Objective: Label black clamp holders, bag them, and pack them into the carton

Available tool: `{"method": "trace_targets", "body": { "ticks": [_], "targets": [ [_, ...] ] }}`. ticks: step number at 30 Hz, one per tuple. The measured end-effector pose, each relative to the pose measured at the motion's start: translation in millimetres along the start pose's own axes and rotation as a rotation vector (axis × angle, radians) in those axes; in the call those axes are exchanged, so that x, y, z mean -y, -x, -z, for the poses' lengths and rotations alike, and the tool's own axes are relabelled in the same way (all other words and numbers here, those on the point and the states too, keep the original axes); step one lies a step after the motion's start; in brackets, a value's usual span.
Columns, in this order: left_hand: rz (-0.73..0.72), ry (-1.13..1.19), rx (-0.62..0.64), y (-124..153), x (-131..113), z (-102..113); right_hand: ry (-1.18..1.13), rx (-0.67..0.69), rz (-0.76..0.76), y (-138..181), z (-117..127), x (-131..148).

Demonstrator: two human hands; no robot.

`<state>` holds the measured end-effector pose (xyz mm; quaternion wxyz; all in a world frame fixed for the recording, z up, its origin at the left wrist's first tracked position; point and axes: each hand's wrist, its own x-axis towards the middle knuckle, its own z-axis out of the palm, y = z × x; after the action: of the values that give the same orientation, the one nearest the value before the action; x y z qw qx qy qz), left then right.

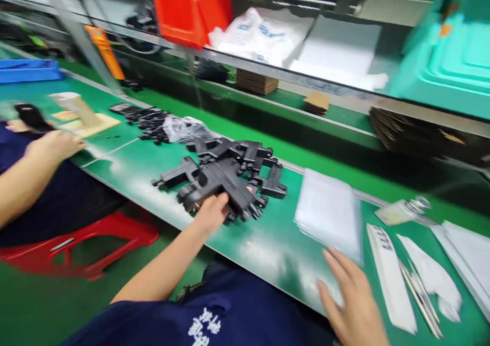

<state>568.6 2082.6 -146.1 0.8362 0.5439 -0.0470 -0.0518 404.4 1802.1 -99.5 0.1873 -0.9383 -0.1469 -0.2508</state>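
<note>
My left hand (212, 212) is closed around the near edge of a black plastic part (224, 180), thumb on top and most fingers hidden beneath it. This part lies over or just above a pile of similar black plastic parts (273, 180) with short knobs at their ends. My right hand (350, 295) hovers over the front of the green bench, fingers spread, holding nothing. Just beyond it lies a stack of clear plastic bags (329, 211). To its right are a white strip-shaped object (390, 274) and several thin stick-like tools (421, 297).
A small bottle (403, 211) and white sheets (467, 259) lie at the right. Small black pieces (149, 119) sit at the back left. A shelf above carries a red bin (193, 11) and teal bins (451, 55). A co-worker's arm (42, 157) is at the left.
</note>
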Motion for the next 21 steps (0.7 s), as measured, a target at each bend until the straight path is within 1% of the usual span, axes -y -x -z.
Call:
{"method": "trace_targets", "body": {
  "ticks": [1, 2, 3, 4, 6, 7, 8, 10, 11, 12, 14, 15, 16, 17, 18, 21],
  "targets": [
    [0.066, -0.046, 0.135, 11.9, 15.8, -25.9, 0.02, 0.02, 0.015, -2.3, -5.6, 10.3],
    [0.104, -0.11, 0.243, 23.2, 29.0, -47.7, 0.015, 0.066, -0.008, -6.4, -12.3, 17.7],
    [0.125, -0.171, 0.328, 32.8, 39.0, -64.5, 0.004, 0.085, -0.048, -10.6, -18.5, 21.6],
    [0.14, -0.22, 0.402, 39.3, 45.8, -76.3, -0.002, 0.088, -0.104, -13.2, -22.6, 21.9],
    [0.205, -0.248, 0.553, 40.7, 51.2, -87.5, -0.017, 0.086, -0.209, -9.8, -21.8, 14.9],
    [0.269, -0.221, 0.627, 36.1, 51.0, -89.3, -0.019, 0.077, -0.24, -3.5, -17.1, 9.2],
    [0.353, -0.172, 0.703, 29.3, 49.9, -90.4, -0.011, 0.065, -0.247, 4.8, -10.6, 3.2],
    [0.511, -0.071, 0.799, 14.8, 48.0, -94.2, 0.059, 0.048, -0.184, 23.2, 3.7, -8.7],
    [0.55, -0.056, 0.82, 9.4, 48.2, -98.3, 0.121, 0.057, -0.13, 31.3, 9.7, -14.0],
    [0.544, -0.079, 0.825, 6.3, 49.5, -103.8, 0.185, 0.08, -0.078, 38.1, 14.1, -18.8],
    [0.435, -0.22, 0.797, 6.8, 55.6, -117.5, 0.257, 0.149, -0.022, 47.8, 18.6, -27.2],
    [0.361, -0.306, 0.76, 9.4, 59.7, -124.1, 0.24, 0.174, -0.037, 51.3, 19.2, -31.1],
    [0.295, -0.375, 0.717, 12.7, 64.0, -129.5, 0.184, 0.174, -0.089, 54.5, 19.1, -35.0],
    [0.243, -0.417, 0.677, 16.0, 68.0, -133.2, 0.098, 0.143, -0.185, 57.5, 18.5, -39.3],
    [0.201, -0.436, 0.647, 18.7, 71.3, -135.0, -0.015, 0.099, -0.322, 60.4, 17.6, -43.9],
    [0.069, -0.457, 0.623, 21.1, 75.1, -130.6, -0.499, 0.025, -0.835, 67.1, 12.4, -57.5]
  ]
}}
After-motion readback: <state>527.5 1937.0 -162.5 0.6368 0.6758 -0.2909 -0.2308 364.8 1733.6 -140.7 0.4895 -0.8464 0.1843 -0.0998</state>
